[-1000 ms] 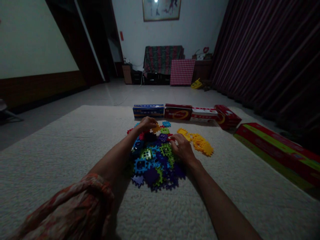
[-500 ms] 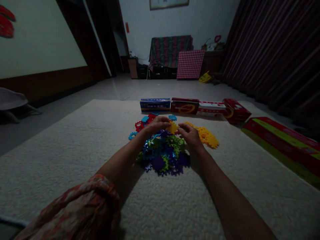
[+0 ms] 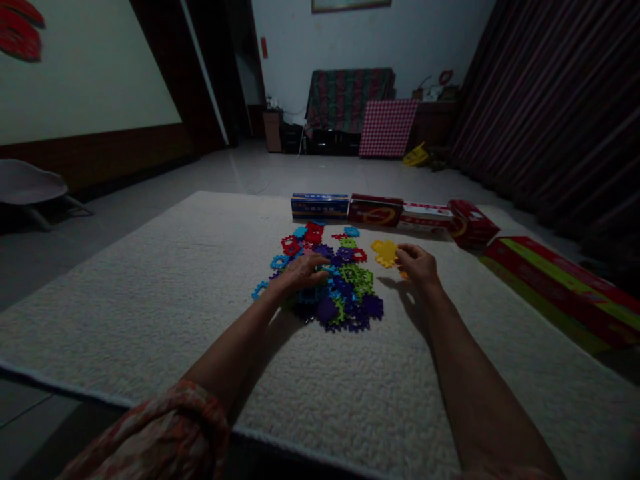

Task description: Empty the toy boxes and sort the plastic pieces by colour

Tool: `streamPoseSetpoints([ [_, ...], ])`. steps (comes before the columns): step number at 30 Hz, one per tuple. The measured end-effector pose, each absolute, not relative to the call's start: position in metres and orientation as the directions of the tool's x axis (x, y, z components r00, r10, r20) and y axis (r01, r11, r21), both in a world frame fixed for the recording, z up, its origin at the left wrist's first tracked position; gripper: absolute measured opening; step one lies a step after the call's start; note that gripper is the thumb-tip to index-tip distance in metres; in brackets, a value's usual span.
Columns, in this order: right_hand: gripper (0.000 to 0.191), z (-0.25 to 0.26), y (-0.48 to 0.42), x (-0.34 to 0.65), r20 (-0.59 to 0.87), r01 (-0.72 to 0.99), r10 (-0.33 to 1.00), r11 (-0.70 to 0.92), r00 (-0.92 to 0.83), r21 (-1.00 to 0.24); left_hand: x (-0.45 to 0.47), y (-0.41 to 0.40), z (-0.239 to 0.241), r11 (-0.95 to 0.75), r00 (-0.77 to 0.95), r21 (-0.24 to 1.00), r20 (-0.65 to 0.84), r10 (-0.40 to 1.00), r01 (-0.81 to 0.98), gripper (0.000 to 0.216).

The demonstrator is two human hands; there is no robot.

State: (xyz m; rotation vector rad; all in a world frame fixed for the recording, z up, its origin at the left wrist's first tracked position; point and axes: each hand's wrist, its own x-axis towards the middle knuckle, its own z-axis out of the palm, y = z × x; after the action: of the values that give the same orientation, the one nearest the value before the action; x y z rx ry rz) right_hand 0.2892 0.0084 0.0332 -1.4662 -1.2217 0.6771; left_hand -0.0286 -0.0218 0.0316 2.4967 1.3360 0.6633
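Note:
My right hand (image 3: 420, 267) pinches a yellow gear piece (image 3: 387, 254) by its right edge, a little above the cloth, with its shadow below. Other yellow pieces are mostly hidden behind this hand. My left hand (image 3: 301, 272) is over the left part of a pile of toy gears, its fingers apart and slightly bent with nothing visible in them. Purple gears (image 3: 372, 307) lie at the near side of the pile, green gears (image 3: 359, 278) on its right, and red gears (image 3: 314, 232) and light blue gears (image 3: 279, 262) toward the far left.
Behind the pile stand a blue box (image 3: 320, 207), a dark red box (image 3: 375, 212) and a white and red box (image 3: 427, 215) in a row. A long red and green box (image 3: 560, 290) lies along the right. The pale quilted cloth (image 3: 165, 280) spreads under everything.
My right hand has moved right with the yellow gear, away from my left hand. My left hand has come off the gear and moved back lower over the pile. The view has shifted slightly.

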Motion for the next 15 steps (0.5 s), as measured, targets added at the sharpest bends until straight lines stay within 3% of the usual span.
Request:
streamPoseSetpoints([
  [2, 0.021, 0.029, 0.002, 0.297, 0.340, 0.540, 0.860, 0.092, 0.380, -0.837, -0.032, -0.031, 0.022, -0.589, 0.535, 0.336, 0.245, 0.808, 0.735, 0.034],
  [5, 0.024, 0.020, -0.021, 0.281, 0.507, 0.720, 0.811, 0.163, 0.292, -0.674, -0.039, -0.038, 0.010, -0.579, 0.519, 0.298, 0.260, 0.814, 0.759, 0.035],
  [10, 0.026, -0.001, -0.065, 0.224, 0.591, 0.622, 0.783, 0.563, -0.193, -0.544, -0.049, -0.041, 0.000, -0.522, 0.399, 0.313, 0.381, 0.834, 0.793, 0.035],
  [15, 0.027, -0.006, -0.081, 0.200, 0.579, 0.601, 0.724, 0.665, -0.375, -0.443, -0.045, -0.041, -0.003, -0.444, 0.279, 0.276, 0.479, 0.832, 0.852, 0.034],
])
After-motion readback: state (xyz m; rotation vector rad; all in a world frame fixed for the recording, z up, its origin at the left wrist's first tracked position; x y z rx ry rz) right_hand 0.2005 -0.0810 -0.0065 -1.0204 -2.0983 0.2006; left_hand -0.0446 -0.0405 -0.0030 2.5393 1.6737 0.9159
